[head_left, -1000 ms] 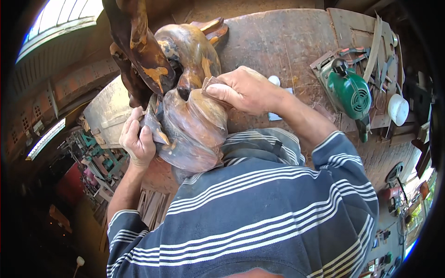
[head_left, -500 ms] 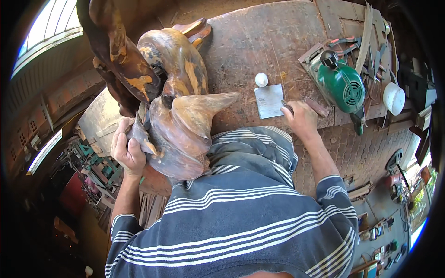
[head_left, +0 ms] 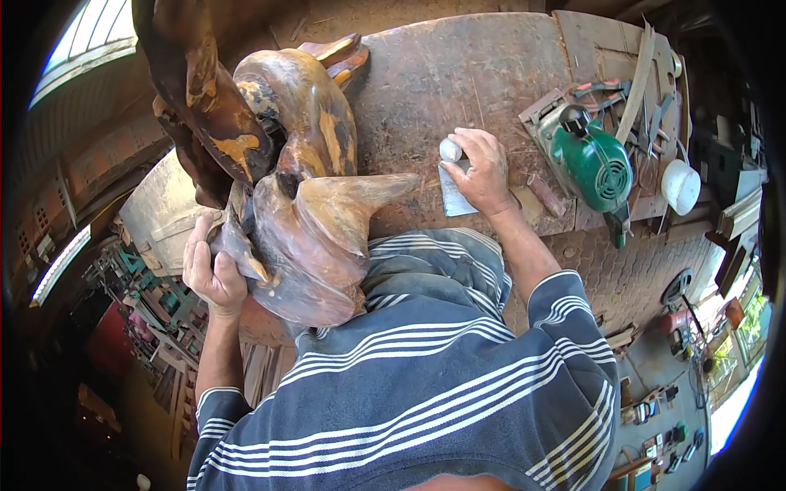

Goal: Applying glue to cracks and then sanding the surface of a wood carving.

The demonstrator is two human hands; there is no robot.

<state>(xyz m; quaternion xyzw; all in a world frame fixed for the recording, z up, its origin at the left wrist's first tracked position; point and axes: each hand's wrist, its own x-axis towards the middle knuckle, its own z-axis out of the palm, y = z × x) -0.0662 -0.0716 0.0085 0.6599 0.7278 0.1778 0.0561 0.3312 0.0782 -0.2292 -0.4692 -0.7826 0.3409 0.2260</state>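
Note:
A large carved piece of brown, twisting wood (head_left: 315, 233) leans at the left of the bench, close against my body. My left hand (head_left: 213, 274) holds a pointed edge at its lower left, thumb in front and fingers behind. Over the bench, my right hand (head_left: 487, 172) has its fingers and thumb closed around a small white bottle with a rounded top (head_left: 449, 150). Beneath that hand lies a thin, light grey square plate (head_left: 455, 200), partly covered by it. Whether the bottle is lifted off the bench, I cannot tell.
On the worn wooden bench (head_left: 458, 65), a reddish-brown cylinder (head_left: 547, 195) lies right of my hand. Farther right are a green power tool (head_left: 602, 168), pliers (head_left: 602, 90), a curved wood strip (head_left: 637, 82) and a white round container (head_left: 680, 186).
My right hand has moved left and away from me, from the plate's right edge to the white bottle, closing on it. My left hand keeps its hold on the carving.

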